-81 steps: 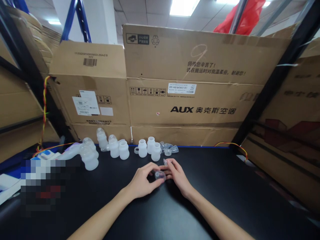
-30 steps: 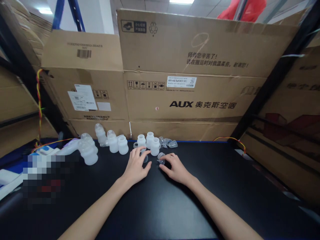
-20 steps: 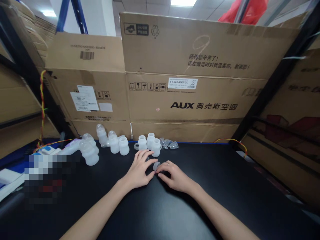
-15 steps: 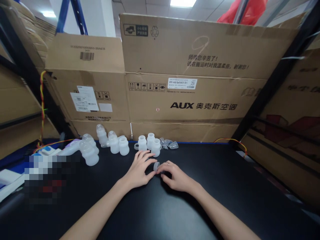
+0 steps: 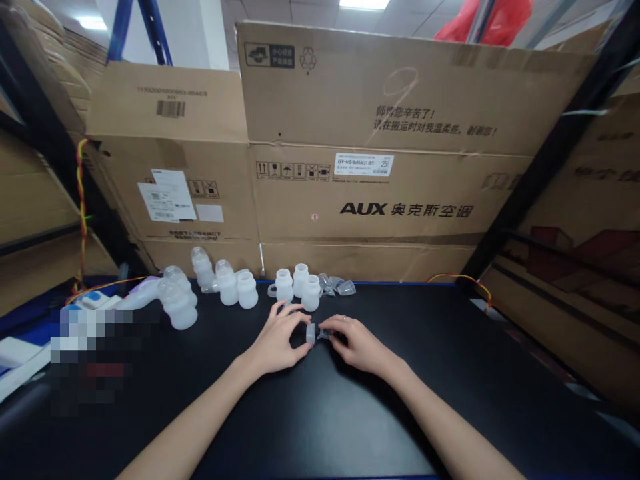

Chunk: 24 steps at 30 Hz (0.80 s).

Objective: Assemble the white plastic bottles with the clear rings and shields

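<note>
We're pinching a small translucent plastic ring [image 5: 311, 333] between our left hand [image 5: 277, 339] at 9 o'clock and right hand [image 5: 358, 345] at 3 o'clock, down by the black tabletop [image 5: 320, 420], with squat white plastic bottles [image 5: 298, 288] sitting near at 12 o'clock.

The black table [image 5: 450, 360] carries three white bottles [image 5: 299, 288] near its back edge. Clear caps [image 5: 339, 287] lie just right of them, and capped bottles [image 5: 227, 285] stand further left. Boxes [image 5: 370, 260] stand along the back. The left hand [image 5: 277, 337] and right hand [image 5: 357, 343] rest mid-table, pinching a clear part [image 5: 315, 333].
</note>
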Each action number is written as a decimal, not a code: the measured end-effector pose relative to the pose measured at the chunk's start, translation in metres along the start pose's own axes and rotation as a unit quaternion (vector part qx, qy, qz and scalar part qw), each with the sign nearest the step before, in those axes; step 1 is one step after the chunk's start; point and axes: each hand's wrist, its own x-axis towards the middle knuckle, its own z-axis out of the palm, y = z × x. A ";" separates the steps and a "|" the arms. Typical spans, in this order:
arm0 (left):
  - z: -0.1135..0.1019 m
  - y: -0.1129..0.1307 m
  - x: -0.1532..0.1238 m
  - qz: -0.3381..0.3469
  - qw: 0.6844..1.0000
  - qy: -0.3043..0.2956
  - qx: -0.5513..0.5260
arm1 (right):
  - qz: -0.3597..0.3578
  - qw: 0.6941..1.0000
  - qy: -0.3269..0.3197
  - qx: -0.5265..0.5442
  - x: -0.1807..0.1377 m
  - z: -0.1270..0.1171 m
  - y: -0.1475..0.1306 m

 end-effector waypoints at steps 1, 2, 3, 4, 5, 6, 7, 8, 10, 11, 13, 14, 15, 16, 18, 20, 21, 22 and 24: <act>0.000 0.000 0.000 0.001 1.000 -0.001 -0.003 | 0.004 1.000 0.001 0.000 0.000 0.000 0.000; 0.000 0.001 0.000 0.001 1.000 -0.002 -0.005 | 0.009 1.000 0.001 0.001 0.000 0.000 0.000; -0.001 0.001 0.000 0.002 1.000 -0.004 -0.008 | 0.013 1.000 0.001 0.003 -0.001 0.000 0.000; -0.001 0.002 0.000 0.004 1.000 -0.005 -0.010 | 0.017 1.000 0.001 0.006 -0.001 0.001 0.000; -0.001 0.002 0.000 0.004 1.000 -0.007 -0.013 | 0.020 1.000 0.000 0.010 -0.001 0.001 -0.001; -0.001 0.003 -0.001 0.005 1.000 -0.007 -0.016 | 0.023 1.000 0.000 0.016 -0.001 0.001 -0.001; -0.001 0.003 -0.001 0.005 1.000 -0.006 -0.018 | 0.025 0.999 0.001 0.022 -0.001 0.002 -0.002; -0.002 0.004 -0.001 0.005 1.000 -0.004 -0.021 | 0.028 0.999 0.004 0.029 -0.001 0.002 -0.003; -0.002 0.004 -0.001 0.002 1.000 0.002 -0.026 | 0.033 0.998 0.012 0.045 -0.001 0.002 -0.004; -0.003 0.005 -0.001 0.001 1.000 0.005 -0.029 | 0.036 0.998 0.017 0.053 -0.001 0.002 -0.004; -0.003 0.006 -0.001 -0.001 0.999 0.015 -0.034 | 0.043 0.996 0.025 0.070 0.000 0.003 -0.003; -0.004 0.007 -0.001 0.000 0.999 0.020 -0.036 | 0.046 0.995 0.028 0.079 0.000 0.004 -0.003; -0.004 0.008 -0.002 0.000 0.999 0.025 -0.039 | 0.049 0.994 0.030 0.089 0.000 0.005 -0.002; -0.005 0.009 -0.002 0.002 0.999 0.029 -0.043 | 0.052 0.993 0.030 0.101 0.000 0.006 -0.002; -0.005 0.010 -0.002 0.005 0.998 0.038 -0.051 | 0.058 0.989 0.028 0.131 0.000 0.008 0.000; -0.006 0.010 -0.003 0.008 0.997 0.045 -0.061 | 0.061 0.984 0.025 0.168 0.001 0.010 0.001; -0.006 0.009 -0.003 0.010 0.997 0.049 -0.065 | 0.061 0.980 0.023 0.186 0.001 0.010 0.001; -0.006 0.008 -0.003 0.011 0.996 0.053 -0.069 | 0.060 0.977 0.020 0.203 0.001 0.010 0.000; -0.006 0.006 -0.004 0.012 0.995 0.059 -0.077 | 0.057 0.972 0.015 0.229 0.001 0.008 -0.001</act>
